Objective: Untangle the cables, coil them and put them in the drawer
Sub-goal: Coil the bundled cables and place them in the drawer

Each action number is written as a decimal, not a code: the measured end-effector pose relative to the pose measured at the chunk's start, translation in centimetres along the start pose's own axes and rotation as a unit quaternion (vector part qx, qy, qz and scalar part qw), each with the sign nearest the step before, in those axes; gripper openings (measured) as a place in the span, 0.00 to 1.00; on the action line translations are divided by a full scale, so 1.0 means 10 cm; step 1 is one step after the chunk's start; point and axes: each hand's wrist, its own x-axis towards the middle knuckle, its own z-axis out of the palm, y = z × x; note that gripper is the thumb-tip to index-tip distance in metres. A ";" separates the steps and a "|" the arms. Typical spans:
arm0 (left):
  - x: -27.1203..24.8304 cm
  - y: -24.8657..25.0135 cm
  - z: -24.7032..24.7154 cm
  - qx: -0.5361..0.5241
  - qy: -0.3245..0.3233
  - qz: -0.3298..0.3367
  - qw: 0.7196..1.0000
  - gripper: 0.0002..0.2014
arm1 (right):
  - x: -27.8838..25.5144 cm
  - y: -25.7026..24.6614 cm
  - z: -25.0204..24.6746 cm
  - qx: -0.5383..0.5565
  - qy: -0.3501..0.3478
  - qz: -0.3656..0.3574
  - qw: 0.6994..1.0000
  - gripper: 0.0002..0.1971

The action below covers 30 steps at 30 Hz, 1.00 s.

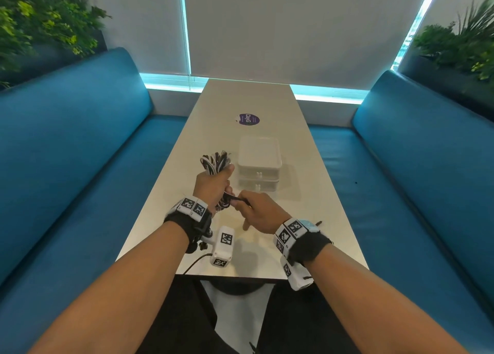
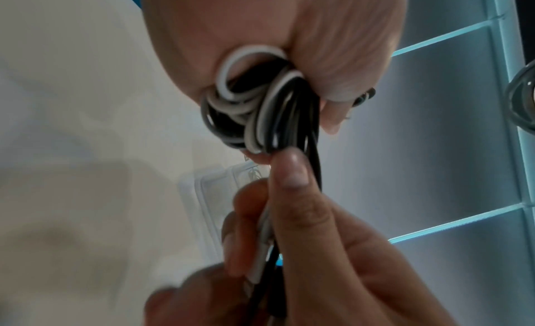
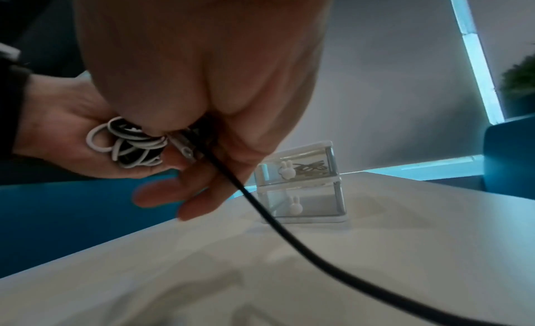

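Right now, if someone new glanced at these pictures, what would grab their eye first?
Probably the tangled bundle of black and white cables gripped in the left hand above the table, while the right hand pinches a black cable trailing from it. Just beyond stands a small clear drawer box with bunny-shaped knobs, both drawers shut.

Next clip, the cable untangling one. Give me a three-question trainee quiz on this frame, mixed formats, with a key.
1. True or false: the left hand grips a bundle of black and white cables above the table.
2. Multiple choice: what does the right hand pinch? A) a drawer knob B) a black cable leading out of the bundle C) nothing
3. Fill in: the small drawer unit has two stacked drawers, and both are ____.

Key: 1 true; 2 B; 3 closed. The upper drawer seems to hold something already.
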 end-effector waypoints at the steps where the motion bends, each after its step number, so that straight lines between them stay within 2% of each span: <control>1: -0.01 -0.01 -0.01 0.002 -0.004 0.003 1.000 0.12 | 0.00 -0.02 0.01 -0.004 -0.014 0.000 1.000 0.18; 5: 0.01 -0.08 -0.04 0.050 -0.024 0.030 0.998 0.12 | -0.01 0.04 0.06 -0.069 -0.052 -0.008 0.996 0.14; 9: 0.03 -0.13 -0.07 0.176 -0.079 0.093 0.977 0.13 | -0.04 0.18 0.14 -0.075 -0.074 0.022 0.994 0.17; 12: -0.04 -0.15 -0.11 0.311 -0.163 0.130 0.927 0.14 | 0.01 0.26 0.09 -0.054 -0.069 0.046 0.995 0.16; 15: -0.11 -0.20 -0.14 0.391 -0.240 0.131 0.879 0.14 | 0.01 0.32 0.02 -0.049 -0.064 0.053 0.995 0.14; 17: -0.10 -0.22 -0.13 0.446 -0.258 0.137 0.846 0.17 | 0.01 0.34 -0.01 -0.072 -0.055 0.068 0.994 0.14; 19: -0.09 -0.23 -0.11 0.479 -0.261 0.136 0.827 0.20 | 0.01 0.36 0.00 -0.069 -0.052 0.075 0.993 0.13; 23: -0.07 -0.21 -0.10 0.493 -0.269 0.121 0.819 0.20 | -0.01 0.37 -0.01 -0.030 -0.048 0.084 0.995 0.13; 30: -0.04 -0.18 -0.07 0.491 -0.261 0.098 0.825 0.13 | 0.00 0.35 -0.06 0.001 -0.041 0.078 0.996 0.14</control>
